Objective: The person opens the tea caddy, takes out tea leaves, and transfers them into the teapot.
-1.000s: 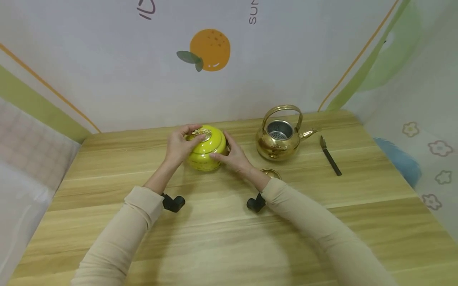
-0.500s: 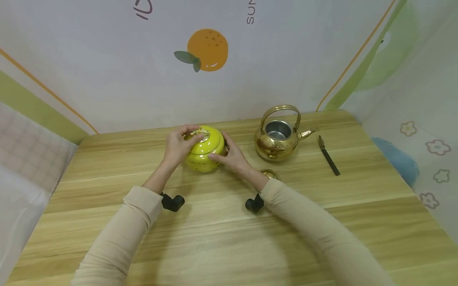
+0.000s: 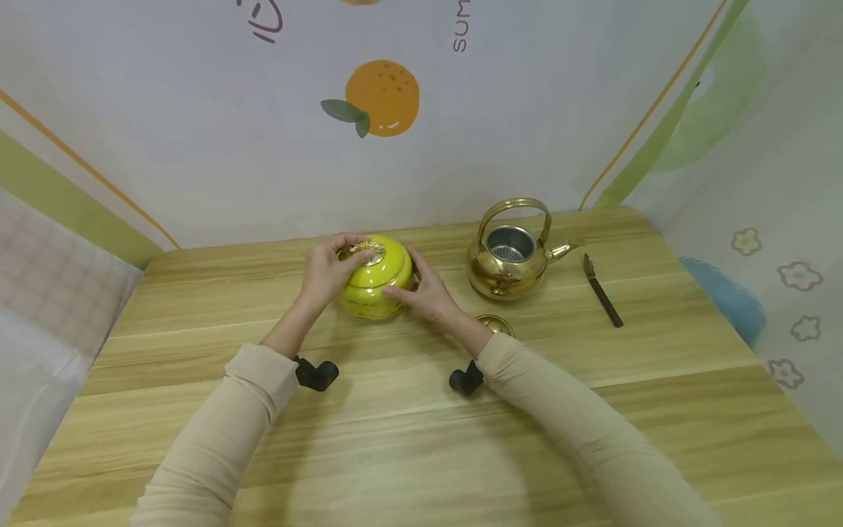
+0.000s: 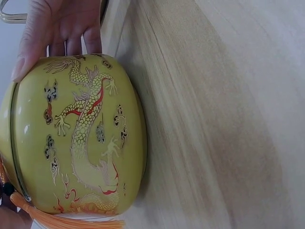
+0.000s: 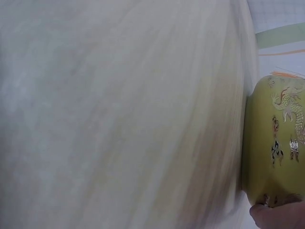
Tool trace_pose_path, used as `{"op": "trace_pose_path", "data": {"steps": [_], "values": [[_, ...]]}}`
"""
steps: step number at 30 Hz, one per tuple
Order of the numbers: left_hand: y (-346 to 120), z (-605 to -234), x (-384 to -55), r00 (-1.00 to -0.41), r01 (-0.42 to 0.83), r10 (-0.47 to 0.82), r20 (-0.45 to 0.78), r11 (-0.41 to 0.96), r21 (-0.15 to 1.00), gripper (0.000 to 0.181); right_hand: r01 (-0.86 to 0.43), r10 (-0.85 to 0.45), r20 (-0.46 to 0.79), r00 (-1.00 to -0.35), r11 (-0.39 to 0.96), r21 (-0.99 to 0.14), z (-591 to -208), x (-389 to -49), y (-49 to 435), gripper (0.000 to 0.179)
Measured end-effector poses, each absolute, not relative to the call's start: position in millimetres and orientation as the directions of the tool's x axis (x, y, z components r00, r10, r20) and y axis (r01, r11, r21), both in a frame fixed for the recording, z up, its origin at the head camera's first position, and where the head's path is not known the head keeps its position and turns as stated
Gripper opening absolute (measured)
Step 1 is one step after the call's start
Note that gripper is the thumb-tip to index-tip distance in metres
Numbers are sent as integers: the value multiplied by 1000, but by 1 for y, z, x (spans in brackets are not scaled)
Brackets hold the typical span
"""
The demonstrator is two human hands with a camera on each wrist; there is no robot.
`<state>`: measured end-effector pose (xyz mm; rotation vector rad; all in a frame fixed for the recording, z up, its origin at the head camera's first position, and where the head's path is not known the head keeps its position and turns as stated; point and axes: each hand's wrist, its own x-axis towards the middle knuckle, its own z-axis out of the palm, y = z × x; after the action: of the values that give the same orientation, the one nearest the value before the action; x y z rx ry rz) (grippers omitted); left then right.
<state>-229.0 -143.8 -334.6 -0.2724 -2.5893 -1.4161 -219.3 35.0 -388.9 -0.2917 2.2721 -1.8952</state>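
Observation:
A glossy yellow lidded jar (image 3: 372, 301) stands toward the back of the table, left of centre. Its lid (image 3: 394, 262) sits on top and has an ornate gold knob (image 3: 370, 252). My left hand (image 3: 326, 269) pinches that knob between thumb and fingers. On the right side of the jar, my right hand (image 3: 429, 293) grips the body, thumb at the front and fingers around the far side. The left wrist view shows a dragon print on the jar and an orange tassel (image 4: 62, 219) hanging from the lid side. In the right wrist view a fingertip (image 5: 259, 212) touches the jar.
To the right stands a gold teapot (image 3: 503, 277) without a lid, a metal strainer (image 3: 510, 244) inside it. A small gold lid (image 3: 495, 323) lies partly behind my right forearm. Farther right is a slim tool with a dark handle (image 3: 604, 300). A printed curtain (image 3: 263, 146) hangs behind the table.
The head view has shifted slightly. Both hands keep the same hold on the jar and its knob, and the lid stays seated.

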Motion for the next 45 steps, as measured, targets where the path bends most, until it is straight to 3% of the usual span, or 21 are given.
{"op": "trace_pose_path", "data": {"steps": [19,36,45], "values": [[-144,-337,-228,-968,237,51,245,498,834,27,-51,-307,1,-952,155,-987,-374,-210,37,90],[-145,-341,-227,-963,254,35,268,458,852,27,-83,-267,35,-963,170,-982,-392,-217,33,88],[-147,-329,-227,-980,148,-90,177,266,953,32,-82,-261,44,-964,136,-987,-393,-218,34,88]]}}
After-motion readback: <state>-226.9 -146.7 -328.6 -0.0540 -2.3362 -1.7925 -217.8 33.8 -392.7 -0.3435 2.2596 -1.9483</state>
